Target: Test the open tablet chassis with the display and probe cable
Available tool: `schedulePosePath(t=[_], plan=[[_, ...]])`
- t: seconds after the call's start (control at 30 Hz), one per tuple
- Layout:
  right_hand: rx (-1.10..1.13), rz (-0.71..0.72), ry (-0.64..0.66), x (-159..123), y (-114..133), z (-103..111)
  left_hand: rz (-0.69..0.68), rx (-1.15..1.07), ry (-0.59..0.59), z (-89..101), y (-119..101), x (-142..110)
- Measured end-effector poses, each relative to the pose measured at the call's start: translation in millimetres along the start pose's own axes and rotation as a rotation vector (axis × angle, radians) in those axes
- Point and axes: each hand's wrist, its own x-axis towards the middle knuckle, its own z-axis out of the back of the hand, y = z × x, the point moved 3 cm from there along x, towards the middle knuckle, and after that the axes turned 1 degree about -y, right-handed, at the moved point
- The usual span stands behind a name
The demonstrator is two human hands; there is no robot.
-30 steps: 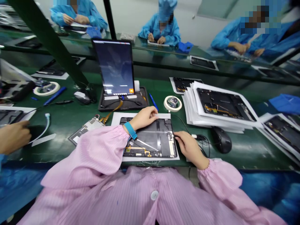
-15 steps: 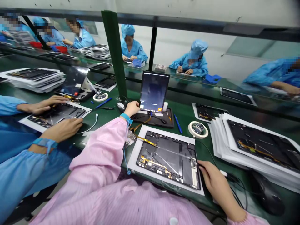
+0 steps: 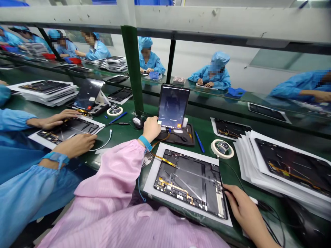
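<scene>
Centrally, open tablet shell point(image 3: 191, 181): flat on a white sheet point(image 3: 152, 174), a gold ribbon cable point(image 3: 165, 160) reaching over its upper left edge.
Left hand point(image 3: 152, 127): fingers curled at the lower left corner of the upright lit tablet point(image 3: 173, 106); I cannot tell its grip.
Right hand point(image 3: 240, 207): loosely curled, fingertips at the shell's right edge; cannot tell whether it holds anything.
Tape roll point(image 3: 228, 154): right of the blue pen point(image 3: 199, 141).

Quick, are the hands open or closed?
Left hand: by the upright tablet; grip hidden.
Right hand: at the edge of the opened tablet; grip unclear.
</scene>
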Motion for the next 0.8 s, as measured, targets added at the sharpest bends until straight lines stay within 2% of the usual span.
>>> schedulePosePath(t=[0.17,0.4,0.67,0.8], plan=[[0.019,-0.002,-0.001,-1,-2,-1,-0.169,0.039,0.038,-9.5,-22,-20],[0.040,-0.021,0.003,-2,-5,-3,-0.276,0.070,-0.053,-30.0,-28,-6],[0.059,-0.042,0.008,-3,-4,-2,-0.335,0.030,-0.018,-19.3,-52,-20],[0.066,-0.036,-0.003,-2,-2,-1,-0.366,0.021,-0.026,-20.1,-65,-15]])
